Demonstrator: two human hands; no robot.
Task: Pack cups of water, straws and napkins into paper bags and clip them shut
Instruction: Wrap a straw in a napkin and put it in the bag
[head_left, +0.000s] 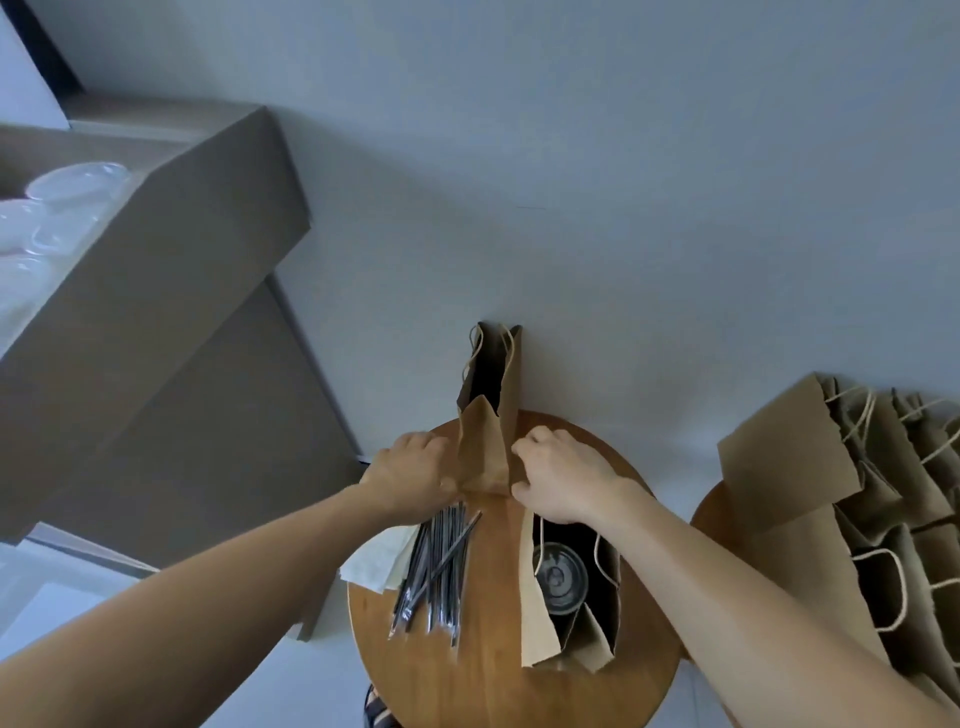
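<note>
Bare and nearest the lens, the left forearm (208, 597) and the right forearm (753, 597) reach in from the bottom edge toward a round wooden table (493, 686). Far left, an open cardboard box (171, 249) holds clear plastic cups (62, 197), well apart from the table. On the table's left side lie white napkins (376, 558), and a loose bundle of wrapped straws (436, 561) lies partly over them, its long axis running from near the camera up toward the left wrist. The left hand (410, 473) has its fingers curled against the left edge of an empty paper bag (485, 441), apparently gripping it; the fingertips themselves are hidden. This bag is at the table's far edge by the wall, base between the hands, open mouth and cord handles pointing away from the camera. The right hand (561, 478) pinches the bag's right edge, fingers curled. Just below that hand a second bag (540, 613) stands open with a lidded cup (561, 577) inside. Far right, a stack of spare bags (831, 467) rests on another stool (709, 514). The step in hand looks like spreading the empty bag open. Filling it would suit the left hand, since straws and napkins lie just under that wrist and the cups are off to that side.
</note>
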